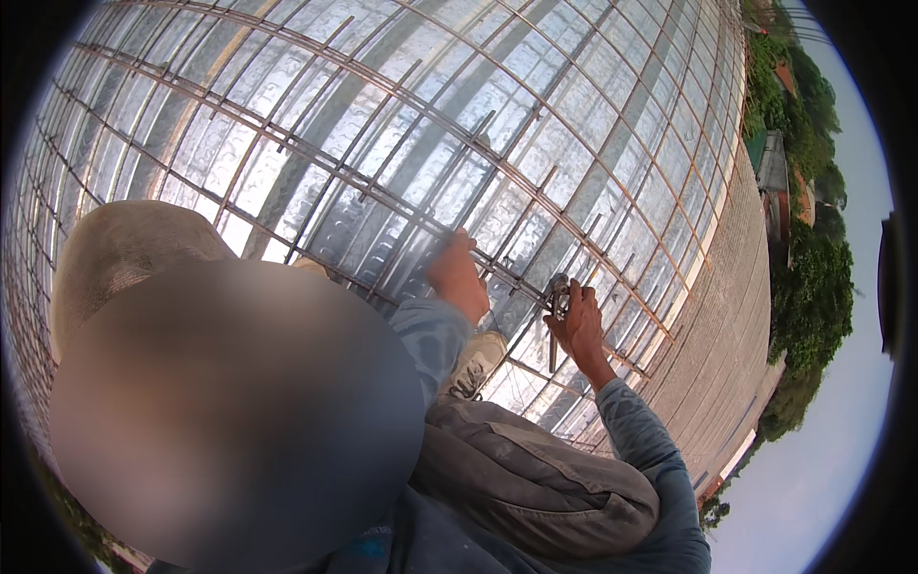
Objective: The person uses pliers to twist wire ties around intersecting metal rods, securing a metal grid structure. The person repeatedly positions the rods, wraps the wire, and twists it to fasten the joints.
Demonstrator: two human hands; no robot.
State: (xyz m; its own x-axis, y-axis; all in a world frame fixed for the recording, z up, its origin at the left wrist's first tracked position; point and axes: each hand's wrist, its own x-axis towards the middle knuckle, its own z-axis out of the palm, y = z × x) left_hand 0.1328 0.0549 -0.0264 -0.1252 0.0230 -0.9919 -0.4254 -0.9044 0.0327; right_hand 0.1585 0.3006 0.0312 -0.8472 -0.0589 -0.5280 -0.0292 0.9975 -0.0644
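My right hand (pixel 580 328) is closed around metal pincers (pixel 558 284), with their jaws at a crossing of the steel bars and a handle hanging below. Left of it, my left hand (pixel 459 275) hovers over the rebar grid (pixel 535 195), close to the same bars. Motion smears its fingers, and whether it holds anything cannot be made out. Under the bars lies shiny ribbed metal decking (pixel 411 139). My shoe (pixel 475 365) rests among the bars just below my left hand.
A large blurred patch covers the lower left, beside a rounded brown cloth shape (pixel 134 253). My bent trouser leg (pixel 545 478) fills the lower middle. Along the right runs the deck's pale edge (pixel 710 244), bordered by a brownish ridged surface (pixel 732 316). Trees (pixel 813 297) stand beyond.
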